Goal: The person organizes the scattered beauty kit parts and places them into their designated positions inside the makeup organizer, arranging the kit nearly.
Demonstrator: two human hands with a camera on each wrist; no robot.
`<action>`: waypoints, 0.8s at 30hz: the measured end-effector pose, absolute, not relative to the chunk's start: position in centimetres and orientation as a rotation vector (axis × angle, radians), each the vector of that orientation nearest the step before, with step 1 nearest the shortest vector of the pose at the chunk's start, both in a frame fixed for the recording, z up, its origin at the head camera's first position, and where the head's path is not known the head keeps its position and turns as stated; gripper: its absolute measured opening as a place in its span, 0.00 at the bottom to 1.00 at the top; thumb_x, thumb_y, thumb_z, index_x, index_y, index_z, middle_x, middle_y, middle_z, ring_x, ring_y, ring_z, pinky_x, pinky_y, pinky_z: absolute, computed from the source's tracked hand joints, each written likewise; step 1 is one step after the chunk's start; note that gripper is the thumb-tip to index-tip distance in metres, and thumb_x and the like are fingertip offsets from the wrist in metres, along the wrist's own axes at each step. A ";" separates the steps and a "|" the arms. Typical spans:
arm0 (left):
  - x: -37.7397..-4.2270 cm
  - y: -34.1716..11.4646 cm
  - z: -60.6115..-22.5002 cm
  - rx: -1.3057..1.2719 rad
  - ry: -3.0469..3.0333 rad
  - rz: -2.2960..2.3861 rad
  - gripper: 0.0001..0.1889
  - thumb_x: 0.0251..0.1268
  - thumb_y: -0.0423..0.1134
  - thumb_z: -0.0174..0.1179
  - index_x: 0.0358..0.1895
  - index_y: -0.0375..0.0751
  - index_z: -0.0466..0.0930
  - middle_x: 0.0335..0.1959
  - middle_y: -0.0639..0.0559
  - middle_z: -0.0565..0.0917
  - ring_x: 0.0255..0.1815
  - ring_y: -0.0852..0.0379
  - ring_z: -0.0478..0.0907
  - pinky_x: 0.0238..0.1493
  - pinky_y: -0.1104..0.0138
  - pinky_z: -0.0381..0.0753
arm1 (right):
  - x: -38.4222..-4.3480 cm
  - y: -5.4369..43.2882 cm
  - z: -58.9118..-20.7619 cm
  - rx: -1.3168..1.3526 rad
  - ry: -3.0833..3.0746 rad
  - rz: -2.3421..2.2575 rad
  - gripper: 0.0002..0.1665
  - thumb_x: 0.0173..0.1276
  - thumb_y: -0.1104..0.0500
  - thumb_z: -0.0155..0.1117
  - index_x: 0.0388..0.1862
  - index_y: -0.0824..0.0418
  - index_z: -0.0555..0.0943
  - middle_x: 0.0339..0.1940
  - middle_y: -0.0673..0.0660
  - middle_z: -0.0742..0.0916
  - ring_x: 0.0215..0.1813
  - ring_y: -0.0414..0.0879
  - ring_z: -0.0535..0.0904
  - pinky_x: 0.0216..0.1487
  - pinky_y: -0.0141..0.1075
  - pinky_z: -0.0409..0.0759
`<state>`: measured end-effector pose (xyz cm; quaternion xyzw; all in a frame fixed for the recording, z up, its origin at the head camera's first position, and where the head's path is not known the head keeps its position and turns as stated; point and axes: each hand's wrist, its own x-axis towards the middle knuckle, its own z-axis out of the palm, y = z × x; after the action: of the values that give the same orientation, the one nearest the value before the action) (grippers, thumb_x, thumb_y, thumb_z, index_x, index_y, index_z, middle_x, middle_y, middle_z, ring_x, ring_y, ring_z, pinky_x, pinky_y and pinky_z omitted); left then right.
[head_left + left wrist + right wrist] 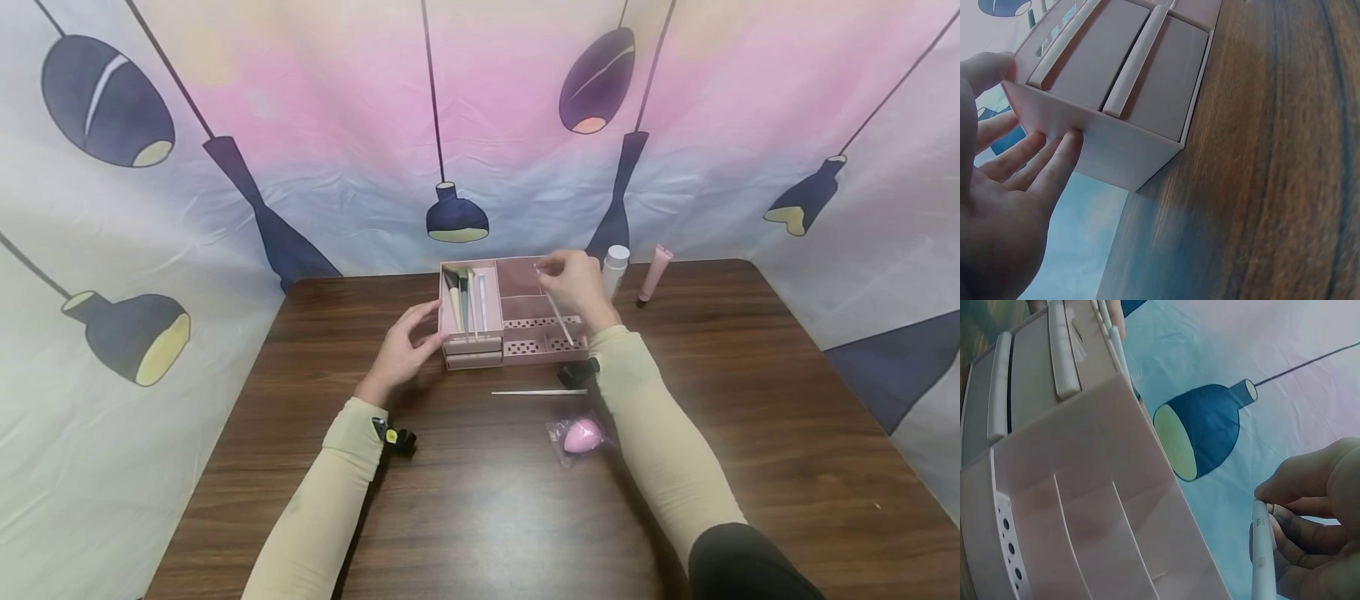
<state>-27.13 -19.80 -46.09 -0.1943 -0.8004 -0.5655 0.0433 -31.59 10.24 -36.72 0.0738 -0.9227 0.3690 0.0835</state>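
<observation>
A pink desktop organizer stands at the back of the table, with makeup brushes lying in its left top tray. My left hand touches the organizer's left side with extended fingers, its thumb at the front corner. Over the right compartments, my right hand pinches the upper end of a slim white makeup brush between thumb and fingertips. Small print shows on the brush's white handle in the right wrist view; its tip is not clear.
A slim white stick lies in front of the organizer. Nearer me is a pink makeup sponge in clear wrapping. A white-capped bottle and a pink tube stand right of the organizer, before a printed cloth backdrop.
</observation>
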 end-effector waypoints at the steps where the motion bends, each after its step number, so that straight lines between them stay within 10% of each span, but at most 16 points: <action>1: -27.1 -19.8 -46.0 -0.595 -2.449 -1.730 0.30 0.67 0.33 0.61 0.71 0.36 0.65 0.68 0.38 0.67 0.68 0.41 0.68 0.64 0.55 0.77 | -31.7 10.0 -36.7 0.230 -2.751 1.102 0.14 0.63 0.55 0.65 0.47 0.55 0.87 0.40 0.54 0.90 0.45 0.51 0.85 0.54 0.44 0.81; 24: -25.3 -19.1 -43.2 -0.612 -2.432 -1.778 0.29 0.66 0.31 0.61 0.69 0.27 0.64 0.67 0.31 0.67 0.67 0.36 0.67 0.64 0.44 0.75 | -32.5 6.3 -36.5 0.326 -2.731 1.192 0.13 0.63 0.56 0.66 0.46 0.57 0.87 0.41 0.55 0.90 0.43 0.48 0.85 0.50 0.41 0.83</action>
<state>-25.28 -19.14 -43.19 -0.1990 -0.7906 -0.5781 0.0336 -32.51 6.32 -36.49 0.1087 -0.9087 0.3966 0.0722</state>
